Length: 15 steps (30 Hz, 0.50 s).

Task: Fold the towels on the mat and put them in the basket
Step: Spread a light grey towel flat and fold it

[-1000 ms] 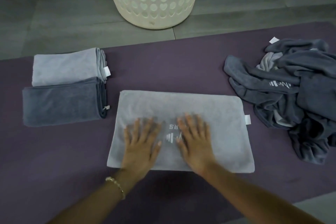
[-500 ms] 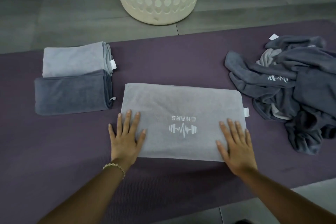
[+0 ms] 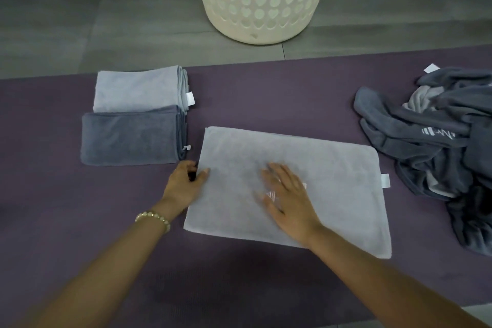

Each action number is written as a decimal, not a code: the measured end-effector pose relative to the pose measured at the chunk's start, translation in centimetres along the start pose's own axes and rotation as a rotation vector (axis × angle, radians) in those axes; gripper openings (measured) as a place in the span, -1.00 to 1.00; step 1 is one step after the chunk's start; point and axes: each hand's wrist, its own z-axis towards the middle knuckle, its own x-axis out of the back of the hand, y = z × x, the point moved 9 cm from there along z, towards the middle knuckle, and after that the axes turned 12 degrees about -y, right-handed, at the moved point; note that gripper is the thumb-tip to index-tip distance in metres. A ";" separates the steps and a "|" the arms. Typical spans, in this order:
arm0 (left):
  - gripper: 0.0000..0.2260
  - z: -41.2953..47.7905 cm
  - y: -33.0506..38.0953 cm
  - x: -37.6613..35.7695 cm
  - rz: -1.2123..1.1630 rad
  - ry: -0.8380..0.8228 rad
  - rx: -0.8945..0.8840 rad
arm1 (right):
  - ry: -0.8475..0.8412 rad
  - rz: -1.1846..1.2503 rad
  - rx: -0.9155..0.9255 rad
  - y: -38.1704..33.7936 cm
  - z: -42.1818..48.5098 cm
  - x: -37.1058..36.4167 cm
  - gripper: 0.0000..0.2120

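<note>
A light grey towel (image 3: 332,181), folded into a rectangle, lies flat in the middle of the purple mat (image 3: 266,93). My left hand (image 3: 183,186) is at the towel's left edge, with the thumb on top and the fingers curled at the edge, pinching it. Flat on the towel's middle rests my right hand (image 3: 287,202), blurred, fingers straight, covering the printed logo. The cream basket (image 3: 266,2) with heart-shaped holes stands on the floor beyond the mat. Its inside is out of view.
Two folded towels lie side by side at the mat's left: a light grey folded towel (image 3: 138,88) behind and a dark grey folded towel (image 3: 130,138) in front. A crumpled pile of dark and light grey towels (image 3: 447,146) sits at the right. Grey tiled floor surrounds the mat.
My hands first spread apart over the towel. My right hand has since slid back to the middle, and my left hand has moved up to the left edge and taken hold of it.
</note>
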 end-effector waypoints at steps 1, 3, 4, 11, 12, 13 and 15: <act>-0.51 0.3 0.0 -0.2 -0.023 -0.045 0.028 | -0.024 0.027 0.024 -1.4 1.1 -0.3 -0.16; -0.53 0.5 0.6 -0.3 0.019 -0.089 0.035 | -0.101 0.020 0.051 -3.6 3.0 -1.2 -0.21; -0.53 0.7 0.7 -0.2 0.035 -0.092 0.027 | -0.130 -0.007 0.067 -4.4 3.7 -1.6 -0.24; -0.63 0.4 0.6 -0.9 -0.115 -0.137 0.040 | -0.217 -0.104 0.053 -4.7 4.8 -3.6 -0.19; -0.64 0.3 0.6 -1.1 -0.138 -0.144 0.040 | -0.224 -0.074 0.035 -4.7 4.9 -3.6 -0.26; -0.64 0.0 0.8 -1.2 -0.155 -0.144 0.038 | -0.231 -0.029 0.011 -4.7 5.1 -3.5 -0.34; -0.65 -0.4 1.0 -1.2 -0.186 -0.147 0.023 | -0.221 0.102 -0.028 -4.9 5.3 -3.2 -0.46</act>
